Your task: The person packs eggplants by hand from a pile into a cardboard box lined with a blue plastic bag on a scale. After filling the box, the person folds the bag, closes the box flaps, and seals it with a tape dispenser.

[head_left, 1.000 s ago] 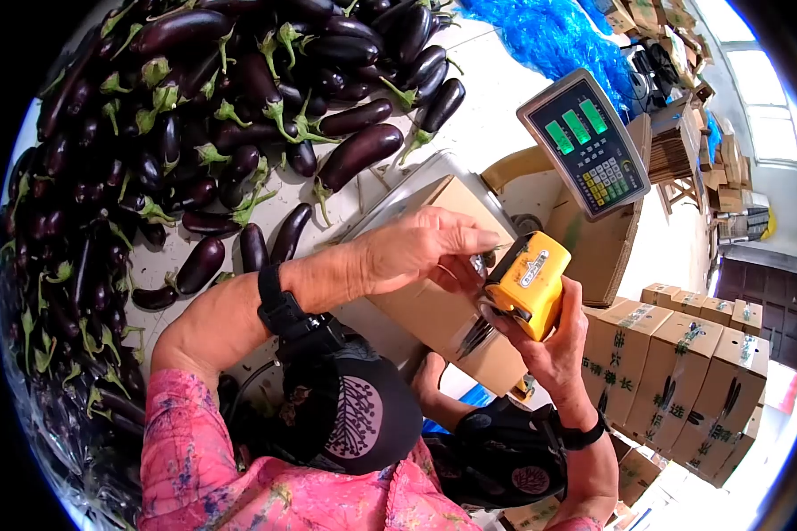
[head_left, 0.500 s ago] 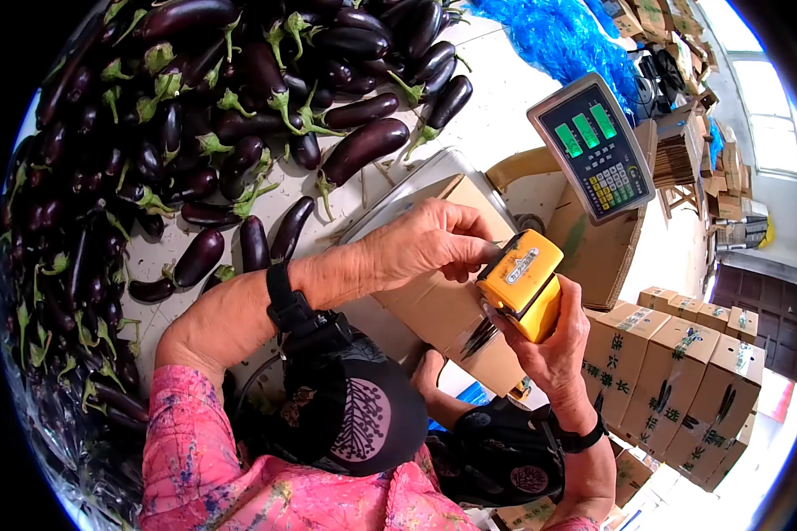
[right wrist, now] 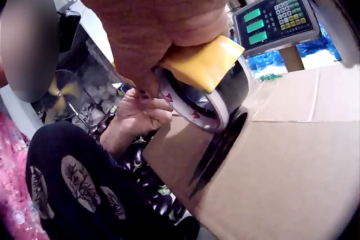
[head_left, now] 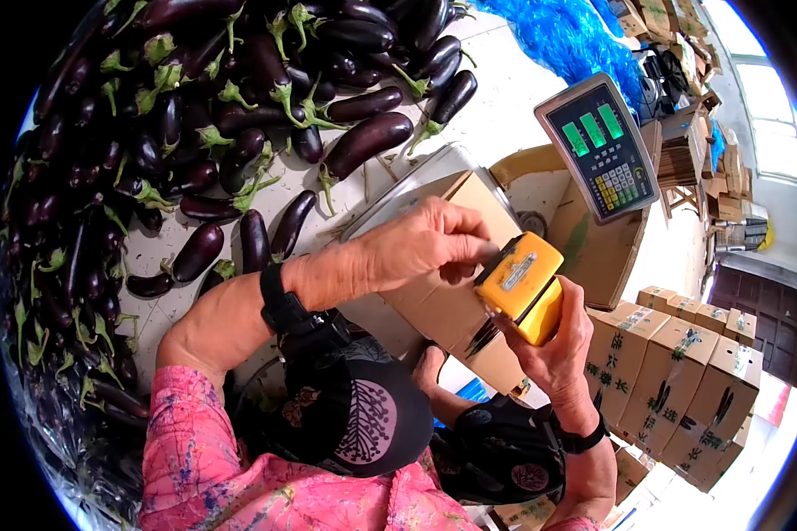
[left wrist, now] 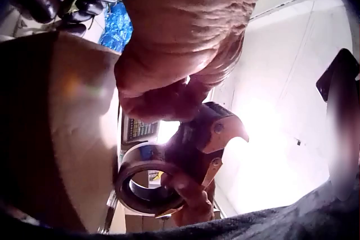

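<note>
My right hand (head_left: 562, 341) grips a yellow tape dispenser (head_left: 524, 273) above a cardboard carton (head_left: 456, 323). A roll of packing tape (right wrist: 194, 117), its pale core edge marked in red, sits in the dispenser. Beside the dispenser's dark edge, my left hand (head_left: 421, 241) has its thumb and fingertips pinched together over the tape's end, which they hide. In the left wrist view, those curled fingers (left wrist: 166, 105) come right up against the dispenser's dark frame (left wrist: 197, 133). The right wrist view shows the carton lying close beneath the tape roll.
A heap of eggplants (head_left: 363, 146) covers the table's left side. Behind the carton stands a scale display (head_left: 598, 146), near a second, open carton (head_left: 607, 248). Packed cartons (head_left: 660, 358) are stacked at right; blue plastic (head_left: 562, 40) lies at the back.
My left fingers, more spread a second ago, are now drawn together at the dispenser. The dispenser has tilted slightly, turning more of its yellow top into view, while the right hand keeps its grip.
</note>
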Demonstrator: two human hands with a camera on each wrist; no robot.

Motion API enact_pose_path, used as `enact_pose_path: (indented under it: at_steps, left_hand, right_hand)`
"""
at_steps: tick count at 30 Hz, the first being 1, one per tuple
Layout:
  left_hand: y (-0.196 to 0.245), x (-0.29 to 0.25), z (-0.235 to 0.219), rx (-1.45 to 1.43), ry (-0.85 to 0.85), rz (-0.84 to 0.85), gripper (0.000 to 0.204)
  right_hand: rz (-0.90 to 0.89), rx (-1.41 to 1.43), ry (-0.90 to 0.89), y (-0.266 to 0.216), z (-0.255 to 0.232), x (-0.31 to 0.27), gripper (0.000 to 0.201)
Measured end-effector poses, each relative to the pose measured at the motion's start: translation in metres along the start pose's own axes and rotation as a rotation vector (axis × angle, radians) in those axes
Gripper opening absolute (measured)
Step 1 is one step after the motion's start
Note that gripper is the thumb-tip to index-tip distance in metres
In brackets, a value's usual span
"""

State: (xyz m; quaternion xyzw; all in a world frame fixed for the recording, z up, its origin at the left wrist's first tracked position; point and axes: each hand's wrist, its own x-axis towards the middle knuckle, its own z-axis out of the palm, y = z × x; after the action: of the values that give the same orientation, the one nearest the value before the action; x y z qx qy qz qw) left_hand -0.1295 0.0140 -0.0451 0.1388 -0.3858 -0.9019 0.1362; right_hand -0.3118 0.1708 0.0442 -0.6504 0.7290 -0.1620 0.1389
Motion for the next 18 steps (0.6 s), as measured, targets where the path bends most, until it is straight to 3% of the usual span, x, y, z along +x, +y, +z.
enact_pose_path:
  at_steps: [2, 7, 9, 10, 11, 12, 14, 18]
  left_hand:
    - [0.011, -0.005, 0.005, 0.095, 0.061, 0.062, 0.016]
    - [0.021, -0.016, -0.008, 0.228, 0.201, 0.11, 0.011]
    - [0.03, -0.028, -0.039, 0.074, 0.365, 0.212, 0.009]
    - [0.037, -0.034, -0.062, 0.106, 0.537, 0.223, 0.009]
    - [0.033, -0.043, -0.099, 0.08, 0.491, 0.271, 0.008]
    - [0.039, -0.053, -0.111, 0.14, 0.419, 0.162, 0.01]
    - [0.03, -0.054, -0.111, 0.142, 0.499, 0.18, 0.014]
    - [0.018, -0.052, -0.12, 0.049, 0.474, 0.229, 0.016]
  right_hand:
    - [0.062, 0.063, 0.01, -0.004, 0.0, 0.001, 0.07]
    - [-0.027, -0.076, -0.019, -0.025, -0.019, 0.011, 0.066]
    - [-0.003, -0.16, -0.027, -0.022, -0.025, 0.007, 0.065]
    - [0.005, -0.201, -0.031, -0.019, -0.029, 0.005, 0.065]
    - [0.023, -0.212, -0.036, -0.011, -0.031, 0.001, 0.066]
    - [0.03, -0.212, -0.06, -0.012, -0.029, 0.0, 0.067]
    - [0.042, -0.214, -0.099, -0.015, -0.025, 0.001, 0.068]
    - [0.047, -0.282, -0.136, -0.022, -0.023, 0.008, 0.064]
